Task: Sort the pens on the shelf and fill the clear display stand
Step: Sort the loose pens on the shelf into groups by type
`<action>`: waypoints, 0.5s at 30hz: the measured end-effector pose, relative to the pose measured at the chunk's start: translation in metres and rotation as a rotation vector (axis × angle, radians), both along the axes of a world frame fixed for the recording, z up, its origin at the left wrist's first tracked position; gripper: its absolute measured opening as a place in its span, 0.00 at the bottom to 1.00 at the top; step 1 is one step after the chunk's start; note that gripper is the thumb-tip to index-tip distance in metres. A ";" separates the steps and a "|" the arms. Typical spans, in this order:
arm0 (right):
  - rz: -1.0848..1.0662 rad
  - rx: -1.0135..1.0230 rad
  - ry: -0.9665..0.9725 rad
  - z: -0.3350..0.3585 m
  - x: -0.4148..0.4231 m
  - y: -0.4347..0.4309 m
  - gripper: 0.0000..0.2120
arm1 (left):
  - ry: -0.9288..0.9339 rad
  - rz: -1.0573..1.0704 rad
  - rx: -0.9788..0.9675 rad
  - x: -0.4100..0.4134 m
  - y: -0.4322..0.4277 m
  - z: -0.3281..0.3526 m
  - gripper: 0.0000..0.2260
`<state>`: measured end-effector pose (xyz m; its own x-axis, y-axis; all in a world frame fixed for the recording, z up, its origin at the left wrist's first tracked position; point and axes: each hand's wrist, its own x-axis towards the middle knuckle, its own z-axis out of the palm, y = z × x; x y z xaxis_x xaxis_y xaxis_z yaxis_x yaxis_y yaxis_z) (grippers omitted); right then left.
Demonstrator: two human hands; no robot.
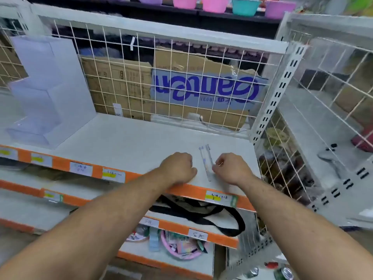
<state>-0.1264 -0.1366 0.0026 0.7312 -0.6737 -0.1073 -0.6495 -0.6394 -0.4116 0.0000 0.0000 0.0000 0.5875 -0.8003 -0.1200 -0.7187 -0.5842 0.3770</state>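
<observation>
Both hands rest near the front edge of the white shelf [125, 142], curled with knuckles up. The left hand [177, 168] is closed into a loose fist, and whether anything lies inside it cannot be told. The right hand [232, 168] is also curled, its fingertips touching or pinching the pens [206, 161], though the grip itself is hidden under the knuckles. The pens, pale and blurred, lie between the hands, pointing away; their count is hard to make out, perhaps two or three. The clear display stand [43, 91] sits far left on the same shelf, stepped and see-through, with its contents, if any, not discernible.
</observation>
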 end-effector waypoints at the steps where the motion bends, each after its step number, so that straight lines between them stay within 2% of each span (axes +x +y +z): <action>1: -0.019 0.009 0.005 -0.002 0.005 -0.003 0.05 | 0.012 -0.005 0.010 0.005 -0.005 -0.002 0.12; 9: -0.110 0.058 0.052 -0.019 0.032 -0.032 0.06 | 0.034 -0.021 0.030 0.020 -0.049 -0.025 0.20; 15: -0.097 0.100 0.074 -0.029 0.047 -0.045 0.07 | 0.106 -0.027 0.055 0.025 -0.065 -0.024 0.22</action>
